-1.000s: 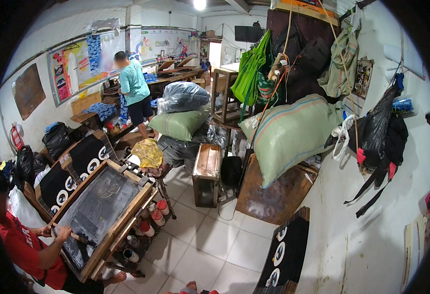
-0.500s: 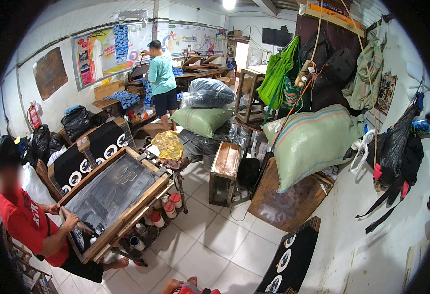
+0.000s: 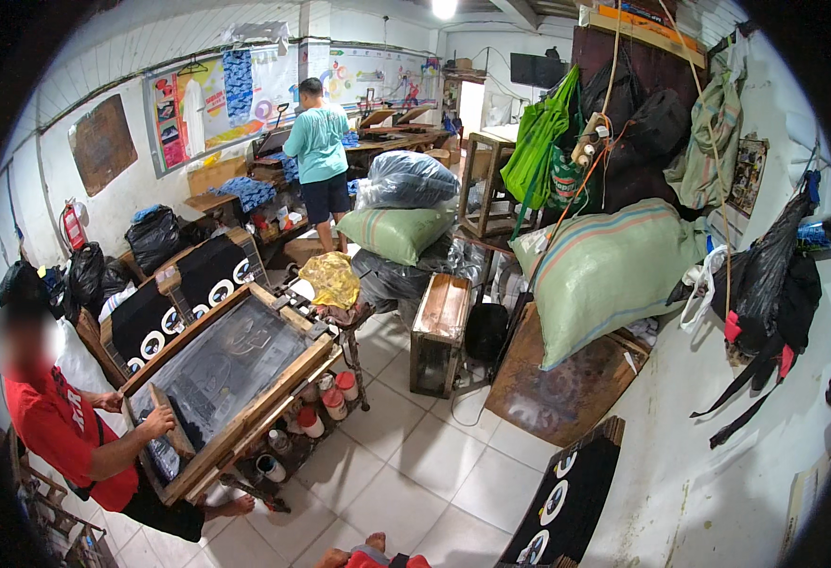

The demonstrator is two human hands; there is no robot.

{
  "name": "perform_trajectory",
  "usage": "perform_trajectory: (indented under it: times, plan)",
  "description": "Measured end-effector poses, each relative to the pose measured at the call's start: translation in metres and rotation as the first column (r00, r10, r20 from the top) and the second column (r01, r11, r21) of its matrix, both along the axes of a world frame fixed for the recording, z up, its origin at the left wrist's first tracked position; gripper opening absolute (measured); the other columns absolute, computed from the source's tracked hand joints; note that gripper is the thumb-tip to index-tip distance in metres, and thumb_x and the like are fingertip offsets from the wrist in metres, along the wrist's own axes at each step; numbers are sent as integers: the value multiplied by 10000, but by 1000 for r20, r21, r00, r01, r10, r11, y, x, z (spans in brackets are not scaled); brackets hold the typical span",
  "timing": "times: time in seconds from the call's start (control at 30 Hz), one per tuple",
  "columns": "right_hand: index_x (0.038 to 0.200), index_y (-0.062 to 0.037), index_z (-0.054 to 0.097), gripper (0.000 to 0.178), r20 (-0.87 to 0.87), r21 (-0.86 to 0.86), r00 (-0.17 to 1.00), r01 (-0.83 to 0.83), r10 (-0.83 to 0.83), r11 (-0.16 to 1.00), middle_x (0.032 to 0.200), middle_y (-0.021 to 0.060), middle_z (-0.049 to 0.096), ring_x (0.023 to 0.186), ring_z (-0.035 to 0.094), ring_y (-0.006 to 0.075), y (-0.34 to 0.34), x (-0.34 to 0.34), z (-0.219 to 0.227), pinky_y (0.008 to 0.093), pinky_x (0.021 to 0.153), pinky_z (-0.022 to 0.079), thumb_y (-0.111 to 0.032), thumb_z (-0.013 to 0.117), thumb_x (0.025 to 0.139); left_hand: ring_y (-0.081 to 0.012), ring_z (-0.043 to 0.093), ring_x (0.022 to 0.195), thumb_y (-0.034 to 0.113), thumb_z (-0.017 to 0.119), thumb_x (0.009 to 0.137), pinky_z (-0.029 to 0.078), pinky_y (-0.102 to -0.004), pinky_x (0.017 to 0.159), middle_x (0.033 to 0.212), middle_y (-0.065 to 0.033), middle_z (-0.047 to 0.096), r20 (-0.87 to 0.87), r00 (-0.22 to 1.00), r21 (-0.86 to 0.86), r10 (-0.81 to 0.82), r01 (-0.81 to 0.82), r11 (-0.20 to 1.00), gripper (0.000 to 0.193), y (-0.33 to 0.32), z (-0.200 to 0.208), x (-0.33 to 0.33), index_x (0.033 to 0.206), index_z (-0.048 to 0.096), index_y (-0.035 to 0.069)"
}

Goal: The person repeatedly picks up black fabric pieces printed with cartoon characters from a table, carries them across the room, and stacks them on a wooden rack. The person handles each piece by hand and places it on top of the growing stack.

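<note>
Neither of my hands can be made out. At the lower edge, bare skin (image 3: 332,559) and a foot-like shape (image 3: 375,542) show beside red cloth (image 3: 387,561); the cut-off skin cannot be told as hand or foot. Nearest on the right lies a long board with black fabric (image 3: 567,506) bearing round white prints. On the left, a person in a red shirt (image 3: 51,417) grips a wooden squeegee (image 3: 171,421) over a wood-framed printing screen (image 3: 236,364). The person's other hand (image 3: 108,401) is at the frame's near-left edge.
Tins and jars (image 3: 309,421) stand beneath the screen's table. Behind are a wooden box (image 3: 439,322), a brown board (image 3: 553,388) and a large pale green sack (image 3: 614,275). Another person in a teal shirt (image 3: 319,142) stands at the far workbench. Black boards with prints (image 3: 184,303) lean left.
The person in red has drawn the squeegee up from the screen's near end, tilting it. The teal-shirted person has turned more away. The whole view has shifted slightly.
</note>
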State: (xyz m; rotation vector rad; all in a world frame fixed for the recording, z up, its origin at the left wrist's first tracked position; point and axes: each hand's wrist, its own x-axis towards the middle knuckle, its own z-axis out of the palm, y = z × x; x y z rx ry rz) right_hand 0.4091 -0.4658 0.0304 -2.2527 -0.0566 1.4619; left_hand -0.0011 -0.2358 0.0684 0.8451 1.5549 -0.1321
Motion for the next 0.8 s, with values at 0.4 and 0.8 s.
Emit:
perform_trajectory:
  times: [0.4,0.8]
  plan:
    - [608,-53,577,231,-156,38,987,-37,43,999,557,71,561,452,542,205,-16,9,-19,359,403,420,-141,588,822,-179,587,694,317,549,864,479,-343,584,877,-106,662,3,1000,-13,13,-13,1000,296,-6,3,0,988,651,68]
    - [861,-200,712,344,476,-225,309,-863,824,453,816,41,686,768,662,215,-62,18,-139,389,661,502,-476,509,830,-183,587,684,332,544,858,478,-344,572,859,-102,661,-6,1000,-7,-11,11,1000,312,3,9,2,962,651,58]
